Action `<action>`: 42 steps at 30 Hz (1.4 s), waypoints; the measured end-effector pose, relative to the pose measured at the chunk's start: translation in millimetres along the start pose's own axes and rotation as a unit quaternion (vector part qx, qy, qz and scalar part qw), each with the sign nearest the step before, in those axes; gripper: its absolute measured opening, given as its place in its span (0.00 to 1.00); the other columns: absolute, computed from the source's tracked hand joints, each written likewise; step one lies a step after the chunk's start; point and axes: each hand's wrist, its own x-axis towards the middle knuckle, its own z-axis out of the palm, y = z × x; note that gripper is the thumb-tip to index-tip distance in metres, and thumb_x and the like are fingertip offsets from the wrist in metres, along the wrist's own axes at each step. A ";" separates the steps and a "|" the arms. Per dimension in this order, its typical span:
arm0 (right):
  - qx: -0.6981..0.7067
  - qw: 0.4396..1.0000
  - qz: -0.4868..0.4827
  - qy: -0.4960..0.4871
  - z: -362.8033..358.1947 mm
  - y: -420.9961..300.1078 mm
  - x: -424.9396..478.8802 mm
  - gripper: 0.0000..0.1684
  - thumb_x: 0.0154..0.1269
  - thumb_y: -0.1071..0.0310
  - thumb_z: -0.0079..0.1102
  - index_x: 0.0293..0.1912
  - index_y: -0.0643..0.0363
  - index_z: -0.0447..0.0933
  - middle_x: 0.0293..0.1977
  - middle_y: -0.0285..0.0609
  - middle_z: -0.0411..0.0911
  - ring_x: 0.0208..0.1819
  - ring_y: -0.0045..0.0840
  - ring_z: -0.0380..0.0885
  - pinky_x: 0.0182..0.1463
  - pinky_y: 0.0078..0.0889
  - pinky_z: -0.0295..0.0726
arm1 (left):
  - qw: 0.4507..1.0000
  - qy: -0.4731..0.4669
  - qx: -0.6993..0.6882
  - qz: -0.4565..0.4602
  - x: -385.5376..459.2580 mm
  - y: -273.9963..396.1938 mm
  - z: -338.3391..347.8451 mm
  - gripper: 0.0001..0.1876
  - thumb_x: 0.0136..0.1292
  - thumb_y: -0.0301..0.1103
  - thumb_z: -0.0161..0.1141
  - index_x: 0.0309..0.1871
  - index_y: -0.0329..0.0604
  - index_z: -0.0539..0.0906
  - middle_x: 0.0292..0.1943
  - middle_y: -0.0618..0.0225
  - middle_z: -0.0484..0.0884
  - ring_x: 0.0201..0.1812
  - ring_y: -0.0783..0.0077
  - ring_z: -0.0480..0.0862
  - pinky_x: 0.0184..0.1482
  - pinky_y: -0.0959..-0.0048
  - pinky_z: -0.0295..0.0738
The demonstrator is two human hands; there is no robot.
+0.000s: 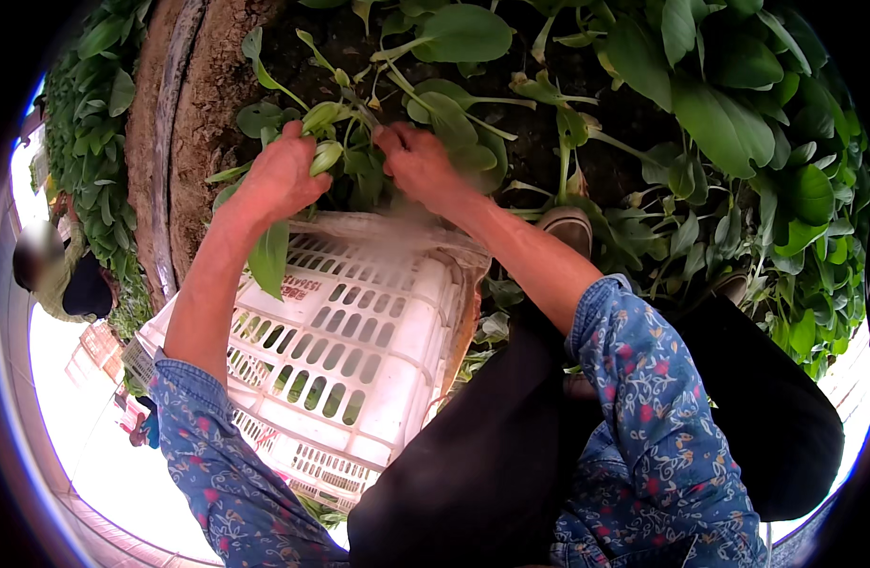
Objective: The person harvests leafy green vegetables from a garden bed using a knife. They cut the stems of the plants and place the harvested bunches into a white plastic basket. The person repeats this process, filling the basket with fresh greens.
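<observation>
My left hand [282,174] is closed around leafy green plants [326,117], whose pale stalk bases show at its fingers; one long leaf [270,259] hangs below the wrist. Close by on the right, my right hand [415,157] has its fingers curled at the base of the plants, around what looks like a thin, dark blade or handle, mostly hidden. Just below both hands lies a white slotted plastic crate [350,312], with green leaves visible through its slots.
Cut or fallen leaves [506,103] lie on dark soil. Dense leafy plants [733,106] stand at the right. A dirt ridge with a dark hose [166,142] runs at the left. Another person [73,277] is at the far left. My shoe [568,226] is beside the crate.
</observation>
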 end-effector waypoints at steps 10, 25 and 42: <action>-0.038 0.996 0.052 -0.061 -1.0 -17.1 -4.6 0.22 0.67 0.53 0.47 0.39 0.66 0.75 0.23 0.51 0.75 0.23 0.37 0.76 0.30 0.38 0.73 | 0.999 -0.038 0.020 -0.015 1.3 -7.0 -7.3 0.18 0.54 0.33 0.62 0.43 0.27 0.76 0.50 0.48 0.73 0.40 0.50 0.80 0.43 0.62 0.76; 0.287 0.943 -0.169 -0.005 -91.1 -88.7 -66.9 0.18 0.55 0.59 0.68 0.35 0.61 0.72 0.21 0.29 0.71 0.20 0.10 0.68 0.23 0.17 0.69 | 0.802 -0.066 -0.593 0.028 -62.8 103.3 -100.4 0.26 0.54 0.30 0.61 0.56 0.26 0.72 0.54 0.55 0.76 0.28 0.75 0.82 0.28 0.79 0.78; 0.254 0.966 -0.041 0.024 -144.9 -50.2 -37.4 0.22 0.68 0.49 0.51 0.38 0.61 0.70 0.18 0.37 0.69 0.11 0.16 0.62 0.13 0.22 0.61 | 0.933 0.262 0.146 0.198 89.2 139.7 -78.9 0.14 0.44 0.23 0.59 0.37 0.32 0.77 0.40 0.50 0.77 0.42 0.49 0.80 0.40 0.59 0.76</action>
